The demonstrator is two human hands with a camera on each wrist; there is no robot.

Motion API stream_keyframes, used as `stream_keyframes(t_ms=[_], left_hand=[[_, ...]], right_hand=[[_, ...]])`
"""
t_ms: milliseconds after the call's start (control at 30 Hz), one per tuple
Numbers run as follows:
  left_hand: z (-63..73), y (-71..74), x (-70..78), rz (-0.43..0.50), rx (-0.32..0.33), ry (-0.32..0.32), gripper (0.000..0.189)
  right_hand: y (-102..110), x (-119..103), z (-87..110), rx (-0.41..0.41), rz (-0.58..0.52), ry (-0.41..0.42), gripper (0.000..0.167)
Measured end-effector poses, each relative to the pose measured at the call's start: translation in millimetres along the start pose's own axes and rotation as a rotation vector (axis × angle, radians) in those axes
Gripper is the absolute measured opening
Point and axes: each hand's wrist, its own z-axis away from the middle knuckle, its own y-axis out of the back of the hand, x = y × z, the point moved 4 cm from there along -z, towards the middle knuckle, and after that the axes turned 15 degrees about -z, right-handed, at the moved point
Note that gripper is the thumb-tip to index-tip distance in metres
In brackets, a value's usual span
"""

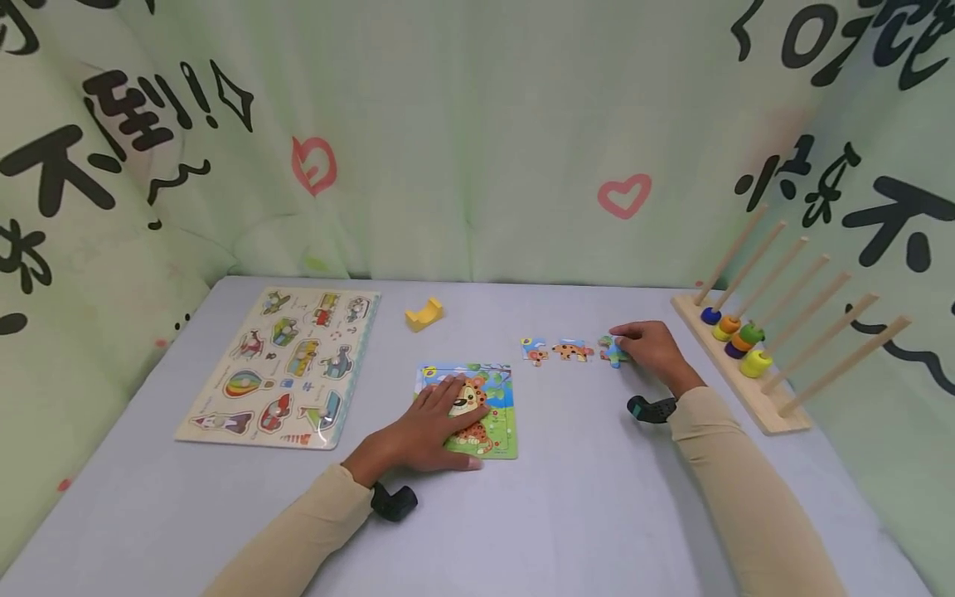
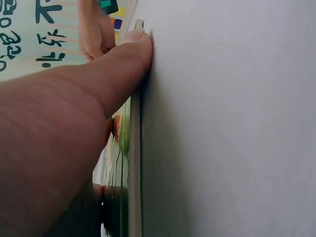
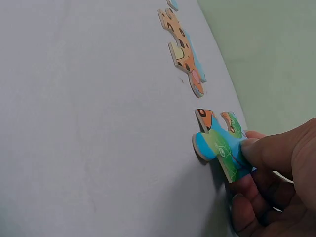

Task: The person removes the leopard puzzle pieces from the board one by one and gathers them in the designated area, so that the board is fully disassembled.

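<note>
My left hand [image 1: 425, 427] lies spread, palm down, over a jigsaw puzzle [image 1: 501, 419] with a cartoon leopard on it, covering its left part. In the left wrist view the thumb [image 2: 118, 64] reaches past the puzzle's edge to the cloth. Between thumb and fingers, my right hand [image 1: 656, 352] pinches a blue and green jigsaw piece [image 3: 222, 148], which is tilted with its near side raised over the table. To its left, in a row, are an orange spotted jigsaw piece [image 1: 572, 351] and a blue and orange jigsaw piece [image 1: 534, 351].
A large picture board [image 1: 298, 332] with vehicles and toys lies at the left. Behind the puzzle sits a yellow curved block [image 1: 424, 315]. On the right stands a wooden peg rack [image 1: 783, 420] with tall rods and several coloured beads. A printed curtain [image 1: 477, 166] hangs behind the table.
</note>
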Motion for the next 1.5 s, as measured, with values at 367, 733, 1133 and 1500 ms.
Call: stream_keyframes(t_ms=[367,733,1133,1500], left_hand=[[-2.0,9.2,0.3,0.066,0.025,-0.008,0.078],[-1.8,6.6,1.3,0.081,0.001,0.010,0.078],[-0.9,4.9,0.6,0.054,0.017,0.015,0.078],[-1.2,2.9,1.2,0.072,0.014,0.028,0.078]], right_hand=[[-3.9,-7.2,-2.8,-0.003,0.051,0.078,0.023],[-2.2,-3.0,-2.4,-0.098,0.089,0.082,0.031],[-9.0,-5.9,1.2,-0.071,0.149,0.077,0.027],[-15.4,-17.3,2.9,-0.062,0.290,0.115,0.021]])
